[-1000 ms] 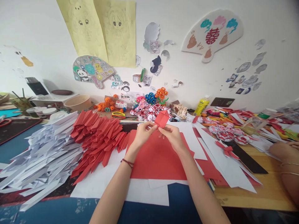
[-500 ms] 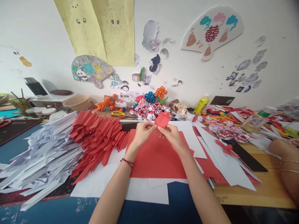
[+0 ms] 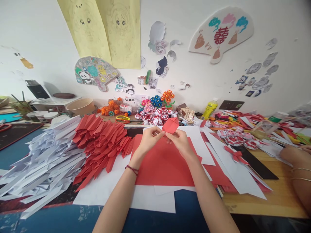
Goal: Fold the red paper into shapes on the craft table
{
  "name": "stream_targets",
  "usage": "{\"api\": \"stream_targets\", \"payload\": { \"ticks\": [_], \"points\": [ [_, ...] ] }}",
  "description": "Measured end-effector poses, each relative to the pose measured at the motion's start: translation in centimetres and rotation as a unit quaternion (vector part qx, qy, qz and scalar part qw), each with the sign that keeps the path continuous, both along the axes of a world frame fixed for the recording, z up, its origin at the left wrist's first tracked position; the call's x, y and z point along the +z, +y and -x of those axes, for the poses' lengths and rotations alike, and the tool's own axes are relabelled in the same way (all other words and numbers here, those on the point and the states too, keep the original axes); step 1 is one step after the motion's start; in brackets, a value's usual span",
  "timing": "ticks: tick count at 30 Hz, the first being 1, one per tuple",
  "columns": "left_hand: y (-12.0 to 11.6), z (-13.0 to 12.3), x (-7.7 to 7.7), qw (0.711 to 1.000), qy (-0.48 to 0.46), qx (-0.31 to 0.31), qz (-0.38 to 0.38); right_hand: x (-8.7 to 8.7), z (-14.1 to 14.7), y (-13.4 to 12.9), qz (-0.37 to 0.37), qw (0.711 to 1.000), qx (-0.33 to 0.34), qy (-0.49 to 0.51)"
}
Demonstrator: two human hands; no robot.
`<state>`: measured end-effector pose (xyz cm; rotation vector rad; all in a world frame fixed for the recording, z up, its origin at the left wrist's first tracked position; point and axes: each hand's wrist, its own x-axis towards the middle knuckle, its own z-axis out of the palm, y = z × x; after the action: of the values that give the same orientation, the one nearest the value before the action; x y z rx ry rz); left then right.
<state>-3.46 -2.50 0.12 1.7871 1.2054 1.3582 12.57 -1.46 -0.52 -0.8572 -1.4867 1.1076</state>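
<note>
A small folded piece of red paper is held up between both hands, above a large red sheet. My left hand pinches its lower left edge between thumb and fingers. From the right, my right hand grips the lower edge, with some fingers curled beneath. The red sheet lies on white paper sheets. Left of it stand a dense pile of folded red strips and a larger pile of folded white strips.
Behind the hands are red-and-white paper flowers, a cream bowl and a yellow bottle. Red and white sheets cover the right side. Another person's arm rests at the right edge.
The folded red paper has shifted slightly to the right and looks a little turned. Both hands still hold it, with small finger movements.
</note>
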Motion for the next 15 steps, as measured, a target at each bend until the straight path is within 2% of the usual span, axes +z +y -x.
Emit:
{"api": "stream_targets", "payload": {
  "ticks": [6,10,15],
  "points": [
    [0.18,-0.19,-0.27,0.999,-0.039,0.017,-0.004,0.09,-0.12,-0.02,0.001,1.000,-0.005,-0.001],
    [0.08,-0.34,-0.34,0.998,-0.062,0.003,-0.012,0.20,-0.04,-0.09,-0.001,1.000,-0.010,0.005],
    [-0.03,-0.39,-0.26,0.998,-0.053,0.018,-0.016,0.45,0.13,-0.27,0.001,1.000,-0.007,0.011]
  ]
}}
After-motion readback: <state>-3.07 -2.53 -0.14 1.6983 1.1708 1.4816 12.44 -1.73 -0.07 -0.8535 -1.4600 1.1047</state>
